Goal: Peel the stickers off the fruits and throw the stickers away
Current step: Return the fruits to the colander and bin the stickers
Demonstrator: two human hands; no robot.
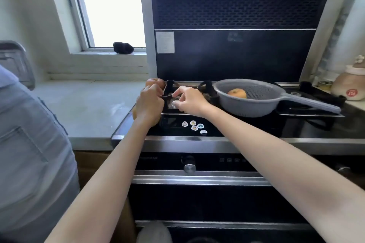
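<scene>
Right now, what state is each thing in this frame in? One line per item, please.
Left hand: curled around a fruit at the stove's left edge.
Right hand: fingers pinched, beside the left hand over the burner.
Peeled stickers: five, stuck on the black stovetop.
Colander: upright on the stove, holding one fruit.
Fruit in colander: resting inside, no sticker visible.
Apple behind the left hand: untouched.

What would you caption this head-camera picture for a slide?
Both hands work at a fruit by the stove, five peeled stickers on the glass, another fruit in the colander.
</scene>
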